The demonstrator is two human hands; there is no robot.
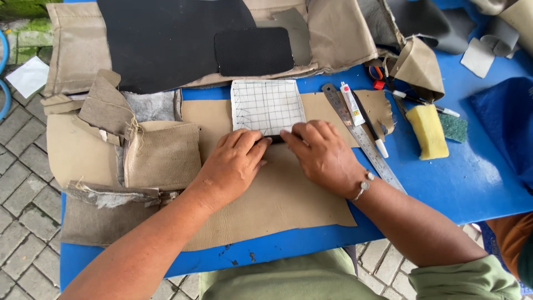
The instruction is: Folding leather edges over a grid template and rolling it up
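Both hands flat on a tan leather sheet (277, 205) spread over the middle of the blue table (477, 183), reaching toward its near edge.

Left hand (233, 164): fingers curled down, tips pressing a small dark piece (276, 139) at the lower edge of a white gridded template (267, 105). Right hand (321, 153): same posture, fingertips meeting the left's on that dark piece; bracelet on the wrist. Neither hand lifts anything; both pinch and press, fingers close together. Most of the dark piece is hidden under the fingers, so its shape cannot be told.

Template lies on the leather sheet, toward the far side of it.

Just right of the right hand: steel ruler (361, 136) lying diagonally, a white tube (352, 104) and a pen (371, 129) beside it. Further right, a yellow sponge (427, 132) with green pad, well apart from the hands.

Far edge: black leather (161, 44) and a black textured patch (254, 51) on beige cloth. Left edge: folded beige scraps (161, 155), frayed.
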